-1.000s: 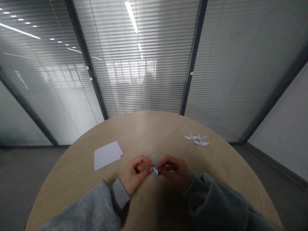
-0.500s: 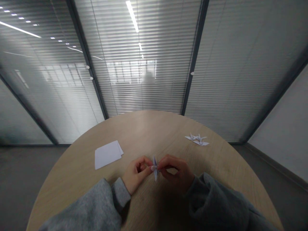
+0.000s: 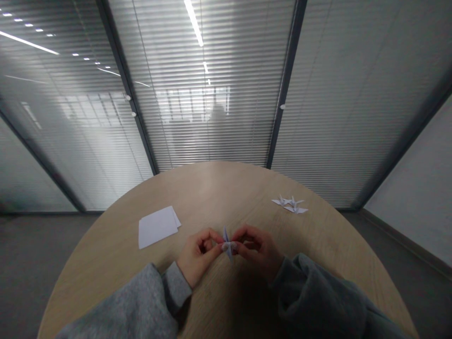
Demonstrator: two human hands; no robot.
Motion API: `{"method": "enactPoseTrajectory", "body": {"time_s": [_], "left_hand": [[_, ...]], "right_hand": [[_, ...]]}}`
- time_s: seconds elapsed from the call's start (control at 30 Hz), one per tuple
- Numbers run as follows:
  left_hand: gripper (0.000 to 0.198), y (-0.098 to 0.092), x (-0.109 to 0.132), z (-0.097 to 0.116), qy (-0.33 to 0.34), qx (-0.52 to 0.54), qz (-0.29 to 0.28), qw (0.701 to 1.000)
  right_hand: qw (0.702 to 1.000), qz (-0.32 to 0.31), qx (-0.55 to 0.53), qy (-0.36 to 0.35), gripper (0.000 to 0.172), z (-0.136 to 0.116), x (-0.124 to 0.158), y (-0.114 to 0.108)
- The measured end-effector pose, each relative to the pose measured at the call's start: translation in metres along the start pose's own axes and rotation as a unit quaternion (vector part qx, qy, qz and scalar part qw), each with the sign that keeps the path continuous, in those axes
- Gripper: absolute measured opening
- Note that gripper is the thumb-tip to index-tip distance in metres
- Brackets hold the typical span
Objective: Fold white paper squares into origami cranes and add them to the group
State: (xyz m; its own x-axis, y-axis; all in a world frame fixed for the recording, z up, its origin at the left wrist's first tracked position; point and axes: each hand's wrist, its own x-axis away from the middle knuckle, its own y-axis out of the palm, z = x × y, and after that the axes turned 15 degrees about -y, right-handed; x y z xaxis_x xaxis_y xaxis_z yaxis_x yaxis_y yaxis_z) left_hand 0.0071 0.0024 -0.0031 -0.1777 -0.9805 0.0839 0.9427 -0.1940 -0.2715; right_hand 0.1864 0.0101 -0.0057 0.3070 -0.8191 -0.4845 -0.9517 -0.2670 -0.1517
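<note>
A small folded white paper figure (image 3: 228, 245) stands upright between my two hands, just above the round wooden table (image 3: 219, 197). My left hand (image 3: 199, 254) pinches it from the left with thumb and forefinger, the other fingers curled. My right hand (image 3: 256, 249) pinches it from the right in the same way. Both wrists are in grey sleeves and rest near the table's front edge.
A small stack of white paper sheets (image 3: 157, 226) lies to the left of my hands. Folded paper cranes (image 3: 290, 205) sit at the right back of the table. Glass walls with blinds stand behind the table, and a reflection of a person shows in them.
Both hands stay pinched on the paper figure. It has shifted only slightly between my fingertips, and the view has moved a little.
</note>
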Motion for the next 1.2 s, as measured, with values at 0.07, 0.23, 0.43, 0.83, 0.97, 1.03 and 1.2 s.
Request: {"method": "enactPoseTrajectory", "body": {"time_s": [0.07, 0.23, 0.43, 0.83, 0.97, 1.03, 1.2], "left_hand": [[0.033, -0.0005, 0.0006, 0.0015, 0.003, -0.010, 0.008, 1.000], [0.030, -0.0009, 0.0010, 0.0034, 0.010, -0.036, 0.026, 0.999], [0.029, -0.0003, 0.0018, 0.0044, 0.016, -0.043, 0.033, 0.998], [0.035, 0.0002, 0.0020, 0.0061, -0.023, -0.064, 0.042, 0.997], [0.031, 0.0011, 0.0028, 0.0060, -0.020, -0.064, 0.038, 0.997], [0.030, 0.0016, 0.0032, 0.0060, -0.018, -0.067, 0.034, 0.997], [0.024, 0.0035, 0.0044, 0.0064, -0.004, -0.076, 0.039, 0.996]], "right_hand": [[1.000, 0.002, -0.014, -0.002, 0.042, 0.0020, 0.0006, 0.0000], [0.999, -0.006, -0.038, 0.003, 0.042, 0.0048, 0.0001, -0.0014], [0.999, -0.008, -0.036, 0.011, 0.042, 0.0064, -0.0019, -0.0009], [0.994, -0.011, 0.088, -0.064, 0.024, 0.0020, 0.0007, 0.0026], [0.989, -0.013, 0.097, -0.108, 0.022, -0.0004, 0.0006, 0.0037], [0.984, -0.012, 0.119, -0.134, 0.020, -0.0005, 0.0005, 0.0044], [0.965, -0.010, 0.181, -0.187, 0.017, -0.0010, 0.0010, 0.0063]]}}
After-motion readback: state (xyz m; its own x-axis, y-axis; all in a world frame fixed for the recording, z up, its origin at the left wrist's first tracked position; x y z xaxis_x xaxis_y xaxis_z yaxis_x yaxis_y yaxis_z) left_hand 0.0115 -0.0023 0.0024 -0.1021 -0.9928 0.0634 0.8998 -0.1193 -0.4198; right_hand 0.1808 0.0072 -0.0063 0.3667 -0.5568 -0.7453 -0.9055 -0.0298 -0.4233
